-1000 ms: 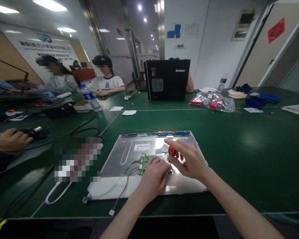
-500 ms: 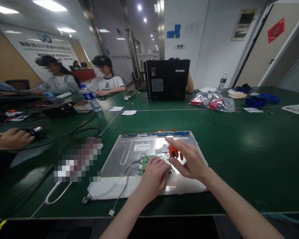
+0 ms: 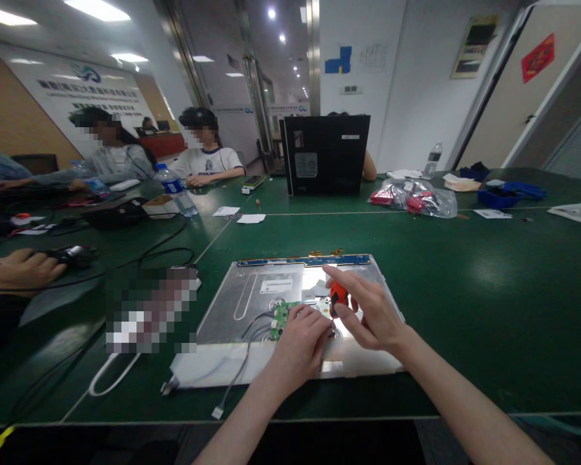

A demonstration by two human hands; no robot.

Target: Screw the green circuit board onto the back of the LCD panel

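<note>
A silver metal display panel (image 3: 252, 303) lies flat on the green table in front of me, with a small green circuit board (image 3: 281, 314) and thin wires on its back. My right hand (image 3: 368, 313) pinches the orange-and-black handle of a small screwdriver (image 3: 337, 296) held upright over the panel, beside the board. Curled and knuckles up, my left hand (image 3: 300, 345) rests on the panel just right of the board, its fingertips at the screwdriver's tip. What lies under those fingers is hidden.
A white cable (image 3: 107, 381) runs off the panel's near left corner. A black computer case (image 3: 325, 155) stands at the far middle, a plastic bag of red parts (image 3: 413, 197) to its right. A water bottle (image 3: 175, 190) and seated people are far left; another person's hand (image 3: 19, 270) rests at left.
My right hand has shifted slightly right and turned the screwdriver handle a little. My left hand stays where it was.
</note>
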